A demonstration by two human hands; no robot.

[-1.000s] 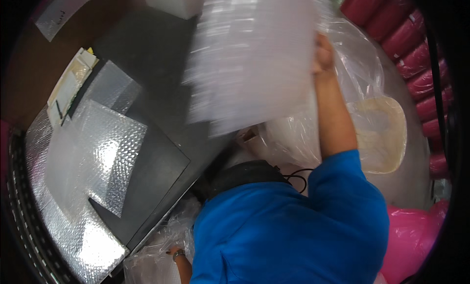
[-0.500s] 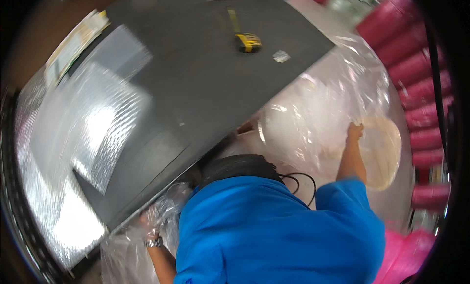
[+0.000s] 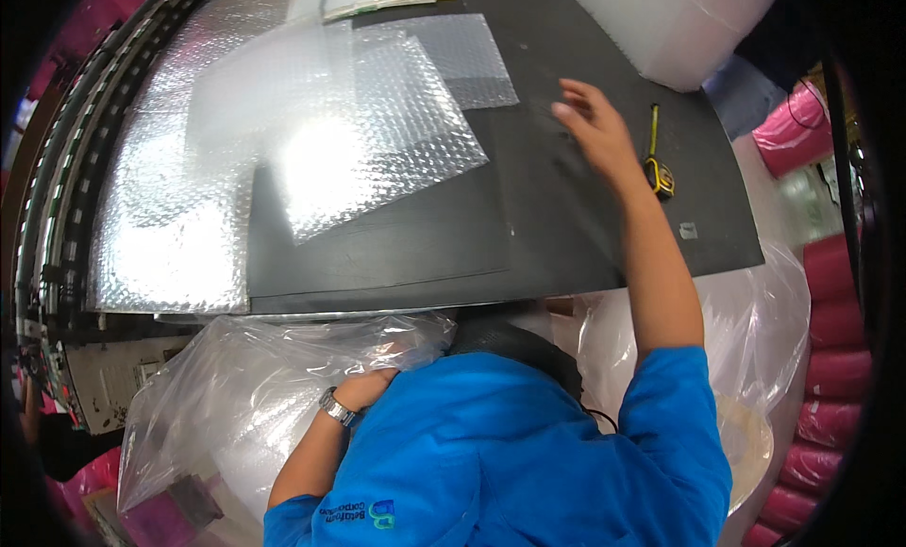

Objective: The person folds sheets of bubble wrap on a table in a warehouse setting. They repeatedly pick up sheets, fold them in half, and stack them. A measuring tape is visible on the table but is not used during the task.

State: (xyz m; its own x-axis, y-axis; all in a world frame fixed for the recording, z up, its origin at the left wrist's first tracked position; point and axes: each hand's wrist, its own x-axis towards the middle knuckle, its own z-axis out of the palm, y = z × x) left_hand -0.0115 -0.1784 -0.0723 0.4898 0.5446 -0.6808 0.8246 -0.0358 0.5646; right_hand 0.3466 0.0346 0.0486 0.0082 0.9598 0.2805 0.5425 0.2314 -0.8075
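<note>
right hand: we see it stretched out over the black flat work table, fingers spread and open, gripping nothing; whether it touches the surface we cannot tell; slightly blurred
left hand: we see it low at the table's near edge, wrist with a metal watch; fingers curled into the clear plastic bag, closed on a fold of it
clear plastic bag: large, crinkled, hangs below the table's front edge on our left; partly covers the hand
yellow-and-black tape measure: lies on the table just beside the right wrist, its yellow tape pulled out a short way toward the far side
bubble wrap sheets: several clear rectangular pieces overlapping on the table's left and middle, glare on them; well left of the right hand
silver bubble foil: we see it covering the table's left end, under the clear sheets
white translucent stack: at the far right corner of the table, beyond the right hand
small white scrap: on the table near the right edge, close to the tape measure
pink rolls: stacked along the right rim, off the table
blue sleeve: covers our right upper arm; forearm bare
</note>
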